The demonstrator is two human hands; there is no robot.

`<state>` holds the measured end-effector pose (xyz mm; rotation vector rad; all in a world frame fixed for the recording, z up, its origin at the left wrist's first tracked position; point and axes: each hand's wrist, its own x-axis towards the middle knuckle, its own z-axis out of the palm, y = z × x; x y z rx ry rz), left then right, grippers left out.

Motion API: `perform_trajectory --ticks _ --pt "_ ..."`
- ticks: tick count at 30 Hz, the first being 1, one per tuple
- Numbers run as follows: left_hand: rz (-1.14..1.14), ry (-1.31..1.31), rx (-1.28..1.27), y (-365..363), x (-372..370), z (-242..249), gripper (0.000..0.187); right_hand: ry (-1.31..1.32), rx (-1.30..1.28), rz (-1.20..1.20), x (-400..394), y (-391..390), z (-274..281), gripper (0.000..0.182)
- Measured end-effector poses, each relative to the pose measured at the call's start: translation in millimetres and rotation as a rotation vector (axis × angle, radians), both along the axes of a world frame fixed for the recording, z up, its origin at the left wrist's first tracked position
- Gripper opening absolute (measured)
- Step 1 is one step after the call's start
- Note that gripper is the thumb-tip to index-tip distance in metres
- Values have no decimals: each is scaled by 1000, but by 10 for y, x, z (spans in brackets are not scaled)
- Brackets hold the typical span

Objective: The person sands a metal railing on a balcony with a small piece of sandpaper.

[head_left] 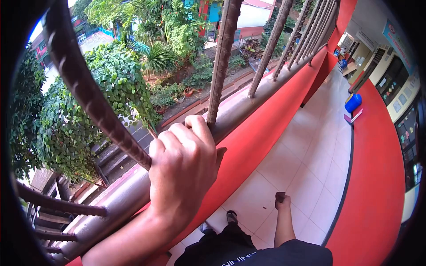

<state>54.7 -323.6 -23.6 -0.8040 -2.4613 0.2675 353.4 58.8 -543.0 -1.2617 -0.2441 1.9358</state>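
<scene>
My left hand (184, 153) is wrapped over the thick metal rail pipe (242, 108), its knuckles up and thumb on the near side. It sits between two ribbed upright bars, one dark bar (95, 104) close on its left and another ribbed bar (223, 57) just beyond the fingers. My right hand (284, 204) hangs low over the tiled floor, away from the rail. Its fingers are closed on a small dark brown piece (280, 195) whose kind I cannot make out. Part of that piece is hidden by the fingers.
A red low wall (262, 146) runs under the railing. Pale floor tiles (306, 155) stretch along the corridor, with a small dark bit (265, 207) on them. A blue bin (353, 103) stands by the red right-hand wall (372, 177). Outside are leafy plants (102, 84) and steps.
</scene>
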Motion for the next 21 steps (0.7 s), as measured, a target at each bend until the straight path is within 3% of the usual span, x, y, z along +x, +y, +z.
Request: perform_trajectory --ticks 3,6,7,8,10,15,17,21 --pt "21 74 51 44 -41 -46 63 9 126 -38 -418 -67 612 21" --pt "26 110 42 23 -12 -69 67 214 293 115 -663 -12 1217 8" --pt "22 98 35 19 -2 -49 66 122 207 -60 -967 -225 1849 16" --pt "11 93 43 12 -5 -50 65 209 241 1 -1032 -238 2160 25" --pt "-27 77 71 -9 -19 -50 62 313 427 99 -1230 -451 2873 33" --pt "-56 108 51 -50 -16 -35 62 262 1157 229 -1730 -1049 4242 32" --pt "-70 120 54 -62 -20 -37 62 331 1227 227 -1961 -1303 4549 31" --pt "-75 146 59 -64 -24 -54 60 462 1266 519 -2294 -1508 4681 26"
